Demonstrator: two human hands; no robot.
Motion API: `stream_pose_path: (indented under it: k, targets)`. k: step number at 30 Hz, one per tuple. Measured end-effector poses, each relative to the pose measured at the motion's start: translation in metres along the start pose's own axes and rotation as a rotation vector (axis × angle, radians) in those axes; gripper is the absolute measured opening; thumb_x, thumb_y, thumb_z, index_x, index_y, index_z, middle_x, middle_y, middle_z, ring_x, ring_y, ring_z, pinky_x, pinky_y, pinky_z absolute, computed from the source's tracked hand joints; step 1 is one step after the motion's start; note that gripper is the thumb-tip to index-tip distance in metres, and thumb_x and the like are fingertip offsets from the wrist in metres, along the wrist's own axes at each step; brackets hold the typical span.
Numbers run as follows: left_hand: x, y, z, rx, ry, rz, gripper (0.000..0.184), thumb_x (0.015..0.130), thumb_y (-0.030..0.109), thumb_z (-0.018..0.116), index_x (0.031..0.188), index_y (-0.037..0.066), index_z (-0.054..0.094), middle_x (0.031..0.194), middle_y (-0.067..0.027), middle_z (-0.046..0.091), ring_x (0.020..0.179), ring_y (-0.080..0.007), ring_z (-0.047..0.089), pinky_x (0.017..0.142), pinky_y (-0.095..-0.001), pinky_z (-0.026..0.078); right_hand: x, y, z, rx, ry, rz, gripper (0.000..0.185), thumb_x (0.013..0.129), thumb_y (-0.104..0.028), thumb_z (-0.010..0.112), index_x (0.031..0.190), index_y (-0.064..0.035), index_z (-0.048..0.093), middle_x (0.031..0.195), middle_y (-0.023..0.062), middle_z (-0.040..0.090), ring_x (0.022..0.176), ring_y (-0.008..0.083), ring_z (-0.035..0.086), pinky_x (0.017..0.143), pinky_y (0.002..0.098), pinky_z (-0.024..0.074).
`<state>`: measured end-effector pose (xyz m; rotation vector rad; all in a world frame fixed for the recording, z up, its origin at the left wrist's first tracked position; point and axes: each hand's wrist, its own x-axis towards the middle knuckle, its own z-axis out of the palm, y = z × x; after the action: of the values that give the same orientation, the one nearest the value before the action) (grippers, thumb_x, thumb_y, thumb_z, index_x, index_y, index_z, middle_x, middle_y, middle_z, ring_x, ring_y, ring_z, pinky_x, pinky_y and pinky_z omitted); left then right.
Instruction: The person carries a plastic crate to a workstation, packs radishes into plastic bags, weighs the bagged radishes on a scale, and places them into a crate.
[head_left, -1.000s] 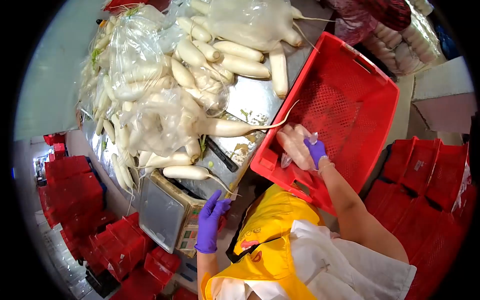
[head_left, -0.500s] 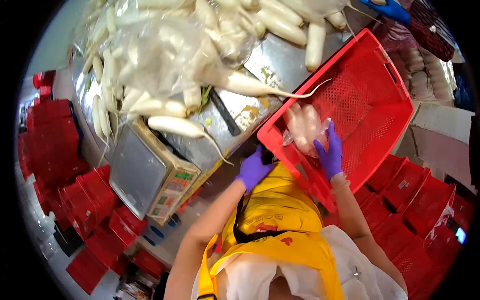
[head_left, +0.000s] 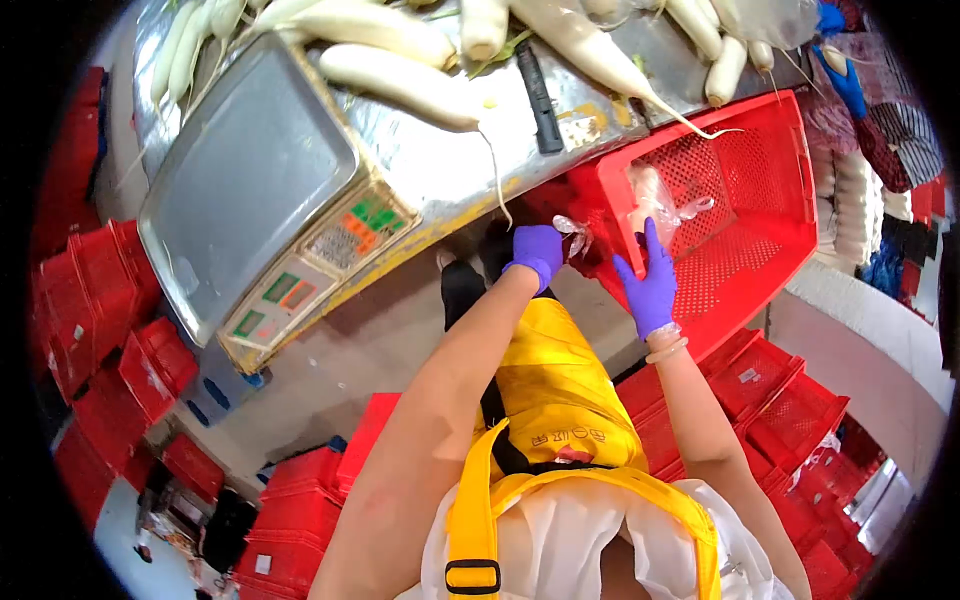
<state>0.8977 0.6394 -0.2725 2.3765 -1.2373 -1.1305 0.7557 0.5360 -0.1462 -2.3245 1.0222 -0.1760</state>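
Note:
My left hand (head_left: 538, 252), in a purple glove, is closed beside the near end of a red crate (head_left: 790, 250). A crumpled piece of clear plastic bag (head_left: 575, 236) sticks out from its fingers; anything more it holds is hidden. My right hand (head_left: 650, 283), gloved too, has its fingers apart at the crate's near rim. Just beyond its fingertips, a clear bag of white radishes (head_left: 650, 190) lies inside the crate, partly behind the rim. Whether the fingers touch the bag is unclear.
White radishes (head_left: 405, 85) cover the metal table's far side, one root tip overhanging the crate. A black-handled tool (head_left: 540, 100) lies near the edge. A scale (head_left: 260, 170) stands left. Red crates (head_left: 745, 385) are stacked around. Another person's blue-gloved hand (head_left: 848, 85) is at upper right.
The view has shifted down and left. My right hand has moved from the bagged radishes back to the crate's rim. Clear plastic now shows at my left hand.

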Motion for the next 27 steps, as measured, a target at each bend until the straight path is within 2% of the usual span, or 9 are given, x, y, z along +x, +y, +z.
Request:
stream_pose_path:
  k: [8, 11, 13, 16, 17, 18, 20, 23, 27]
  targets:
    - [-0.091, -0.074, 0.021, -0.214, 0.104, -0.029, 0.017, 0.083, 0.020, 0.062, 0.084, 0.007, 0.073, 0.087, -0.0180, 0.069, 0.081, -0.0351, 0.067, 0.073, -0.0468, 0.053, -0.003, -0.002, 0.007, -0.107, 0.084, -0.030, 0.067, 0.081, -0.022, 0.075, 0.139, -0.0064, 0.047, 0.106, 0.0200, 0.063, 0.096, 0.0343, 0.062, 0.084, 0.0423, 0.0489]
    - [-0.080, -0.051, 0.001, -0.294, 0.241, 0.003, 0.044, 0.079, 0.036, 0.071, 0.109, 0.005, 0.066, 0.089, -0.0179, 0.068, 0.082, -0.0351, 0.066, 0.073, -0.0458, 0.052, 0.002, 0.006, 0.012, -0.220, 0.100, -0.088, 0.064, 0.081, -0.024, 0.075, 0.137, -0.0069, 0.049, 0.105, 0.0207, 0.063, 0.096, 0.0360, 0.061, 0.083, 0.0428, 0.0487]
    - [-0.060, -0.028, -0.016, -0.226, 0.247, -0.072, 0.089, 0.070, 0.048, 0.077, 0.138, 0.002, 0.041, 0.104, -0.0173, 0.065, 0.089, -0.0339, 0.065, 0.075, -0.0445, 0.052, 0.001, 0.008, 0.012, -0.266, 0.100, -0.087, 0.061, 0.081, -0.026, 0.074, 0.136, -0.0082, 0.052, 0.107, 0.0213, 0.063, 0.096, 0.0375, 0.061, 0.082, 0.0433, 0.0486]
    - [-0.031, 0.001, -0.030, -0.033, 0.153, -0.046, 0.117, 0.062, 0.054, 0.081, 0.148, 0.001, 0.021, 0.105, -0.0132, 0.064, 0.090, -0.0309, 0.065, 0.075, -0.0416, 0.052, 0.001, 0.001, 0.012, -0.256, 0.105, -0.072, 0.061, 0.081, -0.027, 0.075, 0.135, -0.0092, 0.053, 0.108, 0.0219, 0.063, 0.096, 0.0375, 0.061, 0.083, 0.0438, 0.0484]
    - [-0.023, 0.006, -0.021, 0.012, 0.268, -0.026, 0.093, 0.065, 0.054, 0.079, 0.135, 0.003, 0.046, 0.101, -0.0106, 0.064, 0.088, -0.0278, 0.065, 0.073, -0.0415, 0.051, 0.001, -0.005, 0.008, -0.215, 0.026, 0.044, 0.057, 0.083, -0.022, 0.073, 0.133, -0.0037, 0.053, 0.120, 0.0193, 0.061, 0.109, 0.0338, 0.058, 0.094, 0.0388, 0.0460]
    - [-0.010, 0.007, -0.006, 0.010, 0.274, -0.019, 0.093, 0.065, 0.054, 0.079, 0.135, 0.003, 0.046, 0.101, -0.0106, 0.064, 0.088, -0.0278, 0.065, 0.073, -0.0415, 0.051, 0.001, -0.005, 0.009, -0.220, 0.033, 0.042, 0.057, 0.083, -0.022, 0.073, 0.133, -0.0037, 0.053, 0.120, 0.0193, 0.061, 0.109, 0.0338, 0.058, 0.094, 0.0388, 0.0460]
    - [0.017, 0.007, 0.028, 0.066, 0.131, -0.013, 0.053, 0.072, 0.048, 0.076, 0.105, 0.008, 0.069, 0.087, -0.0117, 0.067, 0.084, -0.0279, 0.066, 0.073, -0.0418, 0.048, -0.001, -0.003, 0.009, -0.251, 0.048, 0.043, 0.056, 0.083, -0.022, 0.073, 0.133, -0.0055, 0.054, 0.119, 0.0189, 0.061, 0.109, 0.0333, 0.058, 0.094, 0.0389, 0.0460]
    - [0.013, -0.004, 0.062, -0.247, 0.100, 0.026, 0.029, 0.083, 0.038, 0.066, 0.081, 0.010, 0.073, 0.081, -0.0156, 0.067, 0.078, -0.0301, 0.066, 0.070, -0.0432, 0.047, 0.000, 0.000, 0.009, -0.266, 0.072, 0.012, 0.054, 0.083, -0.022, 0.073, 0.132, -0.0088, 0.055, 0.118, 0.0174, 0.062, 0.108, 0.0330, 0.059, 0.093, 0.0398, 0.0466]
    - [-0.063, -0.049, 0.067, -0.178, 0.244, 0.153, 0.028, 0.085, 0.031, 0.059, 0.078, 0.006, 0.069, 0.077, -0.0194, 0.066, 0.071, -0.0361, 0.064, 0.066, -0.0470, 0.047, -0.001, -0.003, 0.007, -0.266, 0.047, 0.028, 0.053, 0.084, -0.024, 0.071, 0.132, -0.0092, 0.055, 0.117, 0.0172, 0.062, 0.107, 0.0338, 0.059, 0.091, 0.0408, 0.0469]
